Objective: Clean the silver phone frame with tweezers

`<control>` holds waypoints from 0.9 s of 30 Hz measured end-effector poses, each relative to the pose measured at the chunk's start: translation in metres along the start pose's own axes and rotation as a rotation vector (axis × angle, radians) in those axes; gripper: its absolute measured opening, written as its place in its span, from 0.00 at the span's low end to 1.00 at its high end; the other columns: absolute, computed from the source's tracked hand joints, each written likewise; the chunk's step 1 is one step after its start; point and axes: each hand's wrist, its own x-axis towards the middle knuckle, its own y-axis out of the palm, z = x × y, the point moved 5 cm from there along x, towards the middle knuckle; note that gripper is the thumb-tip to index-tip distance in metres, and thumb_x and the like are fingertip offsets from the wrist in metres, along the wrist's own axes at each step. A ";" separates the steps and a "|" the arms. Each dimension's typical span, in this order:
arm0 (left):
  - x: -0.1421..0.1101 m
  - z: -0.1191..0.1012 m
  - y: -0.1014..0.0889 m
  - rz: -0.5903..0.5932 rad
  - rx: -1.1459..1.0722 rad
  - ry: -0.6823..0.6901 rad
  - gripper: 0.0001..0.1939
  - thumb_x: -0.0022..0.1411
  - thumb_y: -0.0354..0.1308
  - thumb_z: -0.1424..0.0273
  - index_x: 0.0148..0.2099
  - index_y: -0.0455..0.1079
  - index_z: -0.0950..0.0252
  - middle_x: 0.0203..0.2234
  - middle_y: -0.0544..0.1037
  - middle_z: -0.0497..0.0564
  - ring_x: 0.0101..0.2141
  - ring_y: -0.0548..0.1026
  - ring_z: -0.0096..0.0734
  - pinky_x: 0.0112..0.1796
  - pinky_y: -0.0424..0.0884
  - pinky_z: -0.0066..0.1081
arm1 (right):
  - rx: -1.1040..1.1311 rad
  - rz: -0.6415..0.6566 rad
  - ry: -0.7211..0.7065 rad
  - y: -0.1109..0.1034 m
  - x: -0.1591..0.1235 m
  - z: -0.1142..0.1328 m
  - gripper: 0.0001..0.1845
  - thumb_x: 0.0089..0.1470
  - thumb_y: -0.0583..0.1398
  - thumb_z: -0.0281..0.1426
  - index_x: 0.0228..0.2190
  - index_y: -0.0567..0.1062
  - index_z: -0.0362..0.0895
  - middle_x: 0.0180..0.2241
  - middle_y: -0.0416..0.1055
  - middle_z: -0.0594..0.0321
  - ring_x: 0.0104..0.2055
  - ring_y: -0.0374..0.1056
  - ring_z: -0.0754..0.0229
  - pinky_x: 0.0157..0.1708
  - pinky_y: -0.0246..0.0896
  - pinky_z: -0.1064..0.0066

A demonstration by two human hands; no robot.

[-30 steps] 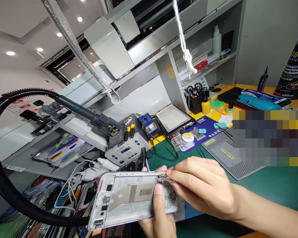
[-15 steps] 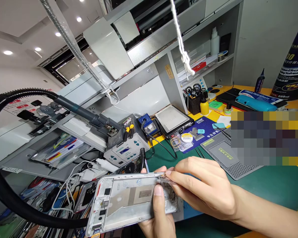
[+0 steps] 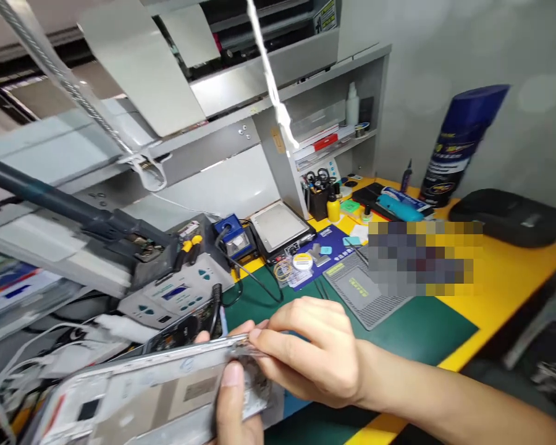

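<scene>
A silvery, opened phone frame (image 3: 134,392) is tilted at the lower left, its inner side facing me. My left hand (image 3: 235,402) grips it near the right end, thumb on the inner face and fingers behind the upper edge. At the frame's upper right corner, my right hand (image 3: 312,352) is closed in a pinch, thumb and forefinger together. Whatever lies between those fingertips is too small and blurred to name; a thin dull edge shows just under them. Beneath the hands lies a green mat (image 3: 426,327).
Behind the hands stand a grey control station (image 3: 171,293), a blue soldering unit (image 3: 236,238) and a flat heating plate (image 3: 278,225). A grey textured pad (image 3: 370,303) lies right of them. Further right are a tall spray can (image 3: 461,145) and a black case (image 3: 512,216).
My view has swung to the right, so the bench and hands sit further left in the picture. My right hand keeps its pinch at the frame's corner; my left hand keeps its grip.
</scene>
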 end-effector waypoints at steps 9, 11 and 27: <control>0.004 -0.010 0.011 0.068 0.077 0.047 0.16 0.58 0.70 0.69 0.50 0.80 0.63 0.33 0.86 0.45 0.32 0.84 0.28 0.40 0.81 0.23 | -0.045 -0.100 -0.012 0.005 -0.003 -0.004 0.07 0.65 0.61 0.29 0.37 0.80 0.41 0.29 0.79 0.63 0.26 0.72 0.66 0.26 0.67 0.73; 0.010 -0.006 0.008 0.169 0.104 0.119 0.17 0.60 0.68 0.71 0.52 0.79 0.65 0.34 0.87 0.48 0.34 0.85 0.33 0.40 0.82 0.27 | -0.048 -0.104 -0.003 0.005 -0.002 -0.004 0.06 0.65 0.61 0.29 0.37 0.80 0.41 0.28 0.78 0.64 0.26 0.71 0.66 0.25 0.67 0.73; 0.012 0.011 0.000 -0.006 0.170 -0.025 0.18 0.48 0.75 0.63 0.40 0.78 0.65 0.31 0.84 0.51 0.32 0.82 0.42 0.49 0.81 0.46 | -0.043 -0.066 -0.064 0.006 -0.001 -0.005 0.05 0.63 0.62 0.28 0.37 0.79 0.39 0.24 0.77 0.67 0.22 0.67 0.65 0.21 0.61 0.69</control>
